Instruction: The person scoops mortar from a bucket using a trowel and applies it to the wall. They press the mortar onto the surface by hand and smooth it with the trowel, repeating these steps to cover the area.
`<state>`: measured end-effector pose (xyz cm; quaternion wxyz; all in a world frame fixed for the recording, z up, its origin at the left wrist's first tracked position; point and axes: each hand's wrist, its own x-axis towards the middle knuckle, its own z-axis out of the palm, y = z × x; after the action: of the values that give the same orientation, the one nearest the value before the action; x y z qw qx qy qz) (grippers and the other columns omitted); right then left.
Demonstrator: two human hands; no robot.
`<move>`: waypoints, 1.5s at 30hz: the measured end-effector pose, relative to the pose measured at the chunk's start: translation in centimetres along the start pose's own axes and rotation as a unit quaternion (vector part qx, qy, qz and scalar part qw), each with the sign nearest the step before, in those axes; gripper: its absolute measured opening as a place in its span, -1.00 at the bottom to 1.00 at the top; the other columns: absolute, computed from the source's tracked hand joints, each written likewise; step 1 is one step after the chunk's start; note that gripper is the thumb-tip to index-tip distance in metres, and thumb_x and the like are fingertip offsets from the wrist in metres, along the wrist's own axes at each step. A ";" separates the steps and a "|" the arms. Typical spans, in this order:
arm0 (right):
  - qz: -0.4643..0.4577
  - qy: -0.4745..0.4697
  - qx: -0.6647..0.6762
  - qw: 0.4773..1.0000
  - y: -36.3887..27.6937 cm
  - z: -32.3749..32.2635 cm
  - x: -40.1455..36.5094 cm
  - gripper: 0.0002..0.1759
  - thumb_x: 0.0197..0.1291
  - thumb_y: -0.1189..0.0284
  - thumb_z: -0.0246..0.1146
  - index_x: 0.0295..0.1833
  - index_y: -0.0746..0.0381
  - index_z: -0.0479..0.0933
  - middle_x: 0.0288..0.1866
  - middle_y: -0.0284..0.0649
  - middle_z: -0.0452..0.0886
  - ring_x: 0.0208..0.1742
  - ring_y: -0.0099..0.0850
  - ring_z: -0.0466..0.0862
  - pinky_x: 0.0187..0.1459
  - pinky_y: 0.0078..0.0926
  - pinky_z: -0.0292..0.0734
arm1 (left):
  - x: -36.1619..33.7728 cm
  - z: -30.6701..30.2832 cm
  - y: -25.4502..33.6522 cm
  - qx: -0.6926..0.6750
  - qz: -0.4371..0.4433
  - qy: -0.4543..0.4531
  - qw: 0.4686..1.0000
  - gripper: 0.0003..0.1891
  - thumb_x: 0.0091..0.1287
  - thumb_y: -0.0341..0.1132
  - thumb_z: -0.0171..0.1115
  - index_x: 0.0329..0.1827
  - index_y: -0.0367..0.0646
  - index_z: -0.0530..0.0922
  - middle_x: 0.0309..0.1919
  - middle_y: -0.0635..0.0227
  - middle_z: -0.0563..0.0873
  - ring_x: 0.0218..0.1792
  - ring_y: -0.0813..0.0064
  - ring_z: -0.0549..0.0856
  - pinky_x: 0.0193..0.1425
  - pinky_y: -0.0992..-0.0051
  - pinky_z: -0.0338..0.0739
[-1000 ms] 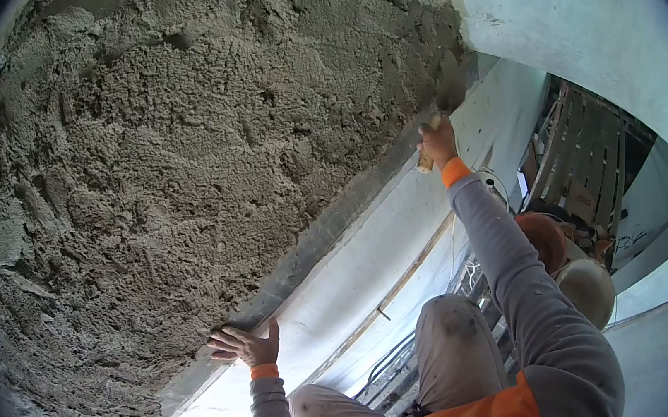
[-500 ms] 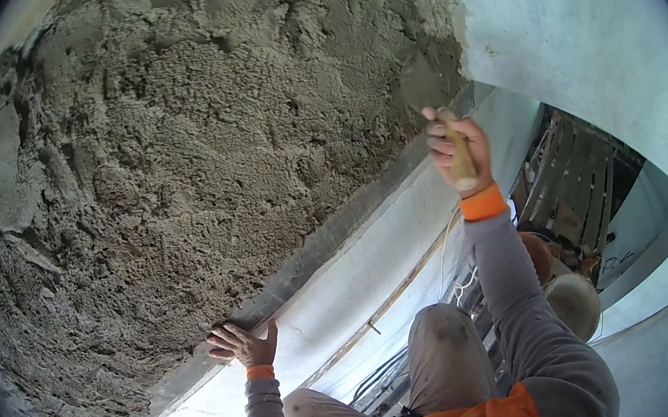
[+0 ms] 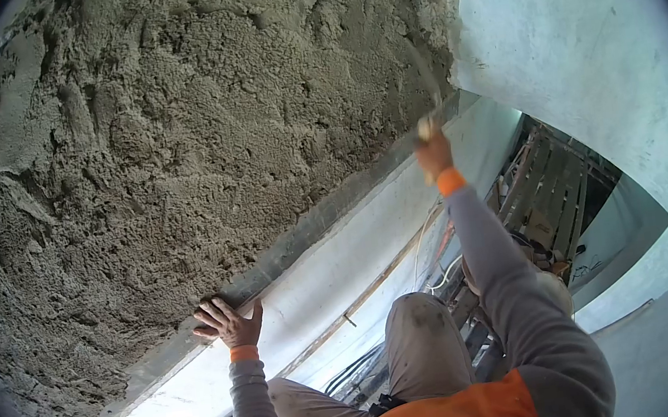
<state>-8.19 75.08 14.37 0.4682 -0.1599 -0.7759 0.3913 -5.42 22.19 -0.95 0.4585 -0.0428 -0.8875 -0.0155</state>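
Observation:
Rough wet mortar (image 3: 178,161) covers the wall surface in front of me. My left hand (image 3: 233,327) rests on the smooth grey strip (image 3: 281,256) along the mortar's lower edge, its fingers spread. In my right hand (image 3: 435,154) is the wooden handle of a trowel (image 3: 427,128), gripped near the right end of that strip. Motion smears this hand and tool; the blade appears edge-on against the mortar's right border, its outline hard to make out.
To the right rises a pale smooth wall (image 3: 570,29). Wooden planks (image 3: 552,182) show through an opening below it. A white ledge (image 3: 341,266) runs under the grey strip. A round pale container (image 3: 557,291) is partly hidden behind my right arm.
My right hand has moved slightly down and left with the trowel, and the blade has turned from face-on to nearly edge-on. My left hand stays on the strip; the view has shifted a little.

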 end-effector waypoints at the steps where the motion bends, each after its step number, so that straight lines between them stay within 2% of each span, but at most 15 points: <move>1: 0.046 -0.025 0.032 0.998 -1.6 -0.5 -3.4 -0.45 0.01 0.41 0.18 0.18 0.26 0.30 -0.23 0.09 0.60 -0.18 0.06 0.61 -0.17 -0.18 0.52 | -0.1 0.1 -0.1 0.001 -0.003 -0.002 1.000 0.12 -0.03 0.37 0.18 0.38 -0.36 0.02 0.37 -0.17 0.05 0.39 -0.35 -0.18 0.21 -0.43 -0.52; 5: 0.046 -0.126 -0.005 0.991 -1.1 -4.5 -13.9 -0.49 -0.04 0.43 0.26 0.10 0.18 0.36 -0.21 0.08 0.56 -0.22 0.03 0.59 -0.26 -0.14 0.52 | -0.3 0.6 -0.5 -0.016 -0.006 -0.001 1.000 0.11 -0.02 0.38 0.18 0.42 -0.26 0.00 0.39 -0.13 0.04 0.40 -0.33 -0.16 0.22 -0.42 -0.53; 8: -0.211 -0.213 -0.221 0.928 6.0 -10.3 -18.4 -0.64 -0.14 0.37 0.34 -0.13 0.08 0.51 -0.07 0.02 0.50 -0.11 -0.01 0.58 -0.20 -0.16 0.52 | -0.3 0.9 -0.8 -0.040 0.015 0.041 0.998 0.08 0.02 0.36 0.16 0.45 -0.19 -0.02 0.42 -0.07 0.02 0.41 -0.30 -0.15 0.22 -0.41 -0.54; 9: -0.354 -0.216 -0.347 0.841 4.4 -13.3 -19.7 -0.70 -0.16 0.34 0.36 -0.21 0.05 0.56 -0.04 -0.01 0.47 -0.08 0.00 0.57 -0.16 -0.17 0.52 | -0.4 0.8 -0.8 -0.043 0.018 0.043 0.998 0.08 0.02 0.36 0.16 0.46 -0.18 -0.02 0.43 -0.06 0.02 0.41 -0.29 -0.15 0.22 -0.41 -0.54; 12: -0.170 -0.140 -0.275 0.936 2.0 -20.7 -24.6 -0.62 -0.12 0.44 0.28 -0.08 0.22 0.51 -0.30 -0.10 0.58 -0.33 0.02 0.57 -0.21 -0.16 0.48 | -0.6 1.2 -1.2 -0.041 0.019 0.043 0.998 0.08 0.07 0.32 0.15 0.47 -0.20 -0.11 0.46 -0.04 -0.08 0.46 -0.14 -0.21 0.29 -0.32 -0.56; 15: -0.037 -0.204 -0.388 0.898 4.6 -31.3 -28.6 -0.69 -0.17 0.49 0.22 -0.19 0.19 0.56 -0.35 -0.10 0.61 -0.28 -0.01 0.59 -0.21 -0.12 0.50 | -1.1 1.4 -2.4 -0.140 0.033 0.107 0.984 0.08 0.14 0.25 0.16 0.48 -0.22 -0.24 0.44 -0.16 -0.21 0.47 -0.05 -0.33 0.34 -0.19 -0.62; 19: -0.036 -0.617 -0.500 0.606 6.0 -44.9 -33.3 -0.85 -0.24 0.45 0.21 -0.45 0.16 0.62 -0.24 -0.06 0.65 -0.21 -0.14 0.64 -0.21 -0.17 0.54 | -3.3 1.5 -6.2 -0.092 -0.068 0.097 0.989 0.25 0.05 0.37 0.18 0.44 -0.30 -0.40 0.42 -0.24 -0.30 0.43 -0.17 -0.39 0.31 -0.25 -0.55; 21: 0.238 -0.595 -0.557 0.528 1.8 -45.5 -34.9 -0.78 -0.22 0.36 0.21 -0.38 0.15 0.64 -0.20 -0.09 0.66 -0.14 -0.16 0.64 -0.15 -0.19 0.55 | -2.8 0.8 -5.9 -0.035 -0.048 0.069 0.996 0.25 0.05 0.43 0.10 0.44 -0.29 -0.41 0.42 -0.23 -0.33 0.43 -0.17 -0.40 0.29 -0.30 -0.54; 23: 0.293 -0.578 -0.586 0.487 1.2 -46.8 -37.5 -0.74 -0.19 0.28 0.20 -0.36 0.17 0.64 -0.20 -0.09 0.66 -0.13 -0.16 0.65 -0.10 -0.24 0.56 | -2.8 1.4 -5.9 -0.055 -0.042 0.085 0.994 0.24 0.05 0.47 0.05 0.45 -0.35 -0.32 0.43 -0.20 -0.36 0.44 -0.11 -0.44 0.29 -0.25 -0.62; 29: 0.326 -0.456 -0.630 0.538 6.3 -42.0 -43.8 -0.79 0.07 0.36 0.12 -0.25 0.16 0.63 -0.18 -0.13 0.67 -0.13 -0.21 0.68 -0.13 -0.30 0.58 | -2.8 1.3 -5.3 -0.038 -0.038 0.081 0.995 0.29 -0.03 0.57 -0.04 0.46 -0.29 -0.34 0.44 -0.10 -0.40 0.44 -0.08 -0.42 0.28 -0.29 -0.54; 35: 0.128 -0.516 -0.620 0.577 4.3 -41.7 -47.1 -0.83 0.05 0.40 0.11 -0.41 0.14 0.62 -0.39 -0.17 0.66 -0.31 -0.24 0.68 -0.29 -0.27 0.57 | -3.0 3.4 -6.8 0.039 -0.021 0.105 0.993 0.32 -0.06 0.58 -0.02 0.45 -0.28 -0.38 0.44 -0.12 -0.38 0.44 -0.14 -0.39 0.26 -0.34 -0.49; 37: 0.147 -0.538 -0.581 0.593 1.2 -43.2 -44.8 -0.84 -0.02 0.37 0.15 -0.39 0.16 0.61 -0.40 -0.17 0.65 -0.31 -0.23 0.67 -0.27 -0.26 0.56 | -2.7 2.6 -5.9 0.009 -0.019 0.121 0.992 0.27 0.00 0.56 -0.05 0.46 -0.32 -0.31 0.45 -0.12 -0.33 0.46 -0.10 -0.35 0.28 -0.29 -0.51; 39: 0.181 -0.544 -0.620 0.535 -0.8 -43.8 -42.7 -0.84 -0.02 0.35 0.16 -0.39 0.16 0.61 -0.37 -0.13 0.66 -0.26 -0.22 0.67 -0.23 -0.25 0.56 | -2.7 2.5 -5.8 0.008 -0.012 0.120 0.993 0.27 0.01 0.55 -0.05 0.45 -0.33 -0.32 0.44 -0.13 -0.34 0.45 -0.11 -0.37 0.28 -0.29 -0.53; 40: 0.276 -0.541 -0.583 0.541 -1.5 -43.2 -41.4 -0.78 0.00 0.36 0.12 -0.36 0.24 0.62 -0.31 -0.05 0.66 -0.20 -0.16 0.67 -0.16 -0.23 0.56 | -2.8 2.5 -5.9 0.011 -0.011 0.118 0.993 0.27 0.01 0.55 -0.05 0.45 -0.33 -0.32 0.44 -0.13 -0.34 0.45 -0.11 -0.37 0.28 -0.29 -0.53; 45: 0.313 -0.661 -0.460 0.504 6.8 -43.6 -48.2 -0.69 0.05 0.39 0.08 -0.19 0.34 0.60 -0.13 0.06 0.62 -0.06 -0.07 0.63 -0.03 -0.21 0.53 | -2.7 2.5 -6.0 0.004 -0.003 0.111 0.994 0.27 0.01 0.54 -0.04 0.45 -0.33 -0.34 0.44 -0.13 -0.38 0.44 -0.12 -0.40 0.27 -0.30 -0.54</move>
<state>52.70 69.78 -8.63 -0.4731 -0.2804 -0.8301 0.0927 -6.39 16.23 -4.52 0.5547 -0.0360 -0.8311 -0.0178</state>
